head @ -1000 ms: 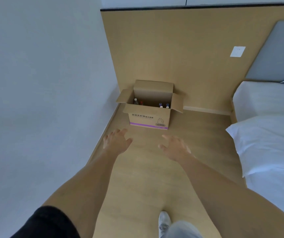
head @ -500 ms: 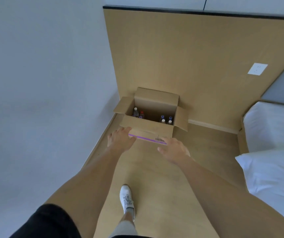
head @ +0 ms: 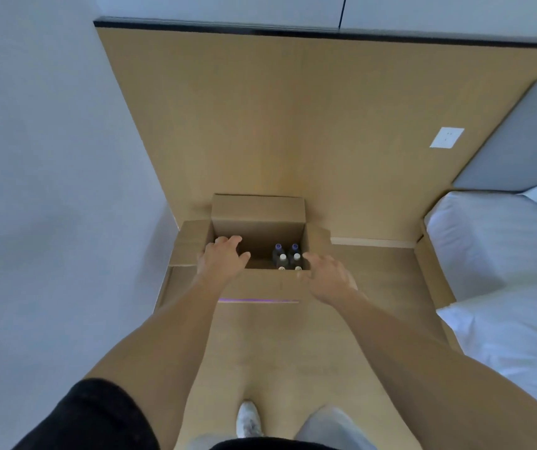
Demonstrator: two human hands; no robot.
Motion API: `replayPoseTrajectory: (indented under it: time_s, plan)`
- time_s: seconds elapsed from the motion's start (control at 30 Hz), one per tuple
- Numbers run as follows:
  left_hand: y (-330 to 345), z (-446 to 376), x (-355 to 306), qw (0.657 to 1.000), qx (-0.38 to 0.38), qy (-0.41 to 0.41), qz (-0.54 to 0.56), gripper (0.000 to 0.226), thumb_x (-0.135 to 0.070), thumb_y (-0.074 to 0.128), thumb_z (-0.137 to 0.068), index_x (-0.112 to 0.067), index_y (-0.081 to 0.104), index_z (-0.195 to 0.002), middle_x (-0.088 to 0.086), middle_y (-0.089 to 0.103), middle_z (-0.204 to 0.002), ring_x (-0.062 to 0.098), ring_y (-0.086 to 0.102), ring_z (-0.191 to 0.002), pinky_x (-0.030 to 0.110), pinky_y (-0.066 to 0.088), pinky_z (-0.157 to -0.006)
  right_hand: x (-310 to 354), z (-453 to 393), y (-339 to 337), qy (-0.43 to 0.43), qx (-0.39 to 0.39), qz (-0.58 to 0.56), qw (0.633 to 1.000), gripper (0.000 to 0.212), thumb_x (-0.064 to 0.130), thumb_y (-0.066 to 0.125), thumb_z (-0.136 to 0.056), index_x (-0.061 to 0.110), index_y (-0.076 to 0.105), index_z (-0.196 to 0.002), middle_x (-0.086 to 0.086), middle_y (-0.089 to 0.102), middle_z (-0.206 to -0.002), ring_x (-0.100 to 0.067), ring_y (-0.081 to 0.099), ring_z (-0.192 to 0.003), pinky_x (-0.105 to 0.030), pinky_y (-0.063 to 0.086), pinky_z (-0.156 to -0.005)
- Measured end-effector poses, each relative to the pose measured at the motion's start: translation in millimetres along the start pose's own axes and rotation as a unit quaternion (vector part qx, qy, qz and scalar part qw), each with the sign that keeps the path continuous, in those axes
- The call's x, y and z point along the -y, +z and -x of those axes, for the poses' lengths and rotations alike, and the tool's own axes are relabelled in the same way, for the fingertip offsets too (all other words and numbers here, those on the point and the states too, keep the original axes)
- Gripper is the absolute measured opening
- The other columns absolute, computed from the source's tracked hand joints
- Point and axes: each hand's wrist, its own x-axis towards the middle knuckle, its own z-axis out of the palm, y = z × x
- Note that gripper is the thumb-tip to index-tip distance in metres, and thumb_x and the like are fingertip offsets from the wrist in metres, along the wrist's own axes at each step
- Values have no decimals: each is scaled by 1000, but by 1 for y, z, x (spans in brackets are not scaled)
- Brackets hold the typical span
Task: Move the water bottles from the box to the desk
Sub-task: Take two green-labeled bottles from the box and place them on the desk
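An open cardboard box (head: pixel 262 285) stands on the floor against the wood-panelled wall, flaps folded out. Several water bottles (head: pixel 287 258) with white and purple caps stand in its right half. My left hand (head: pixel 221 258) reaches over the box's left front corner, fingers spread and relaxed above the opening, hiding whatever stands in that half. My right hand (head: pixel 327 274) hovers at the right front corner, next to the bottles, fingers loose and holding nothing. No desk is in view.
A white wall (head: pixel 49 190) runs close along the left. A bed with white bedding (head: pixel 500 271) and a grey headboard fills the right. Bare wood floor (head: pixel 280 352) lies between me and the box; my white shoe (head: pixel 248 418) is at the bottom.
I have stepped closer to the box. Both hands moved forward from the floor in front of it to its top opening, the left one now over the inside.
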Motion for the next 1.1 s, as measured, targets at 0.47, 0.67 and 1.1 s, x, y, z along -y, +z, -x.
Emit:
replayPoseTrajectory:
  time_s: [0.47,0.67,1.1]
  plan:
    - [-4,-132,31,999,40,-9,21,53,-45,46,-101,-28,39,-151,4,50,-147,30,47,-132,48,37,-110,2,-137,1,51,38,-16,998,52,47,48,-99,30,40,-147,-9,46,-146,-33,44,-133,-45,40,-104]
    - [-16,-208,38,999,39,-30,12,53,-45,45,-102,-28,38,-152,6,49,-148,29,48,-133,49,38,-111,25,-238,-6,17,51,-47,997,52,45,47,-100,27,40,-148,-10,51,-141,-33,49,-128,-43,45,-104]
    - [42,-339,35,996,83,-37,5,51,-45,50,-99,-30,43,-147,1,54,-142,27,52,-127,46,42,-104,23,-378,14,23,133,-49,990,52,48,47,-100,29,40,-148,-9,52,-140,-31,52,-126,-44,47,-104]
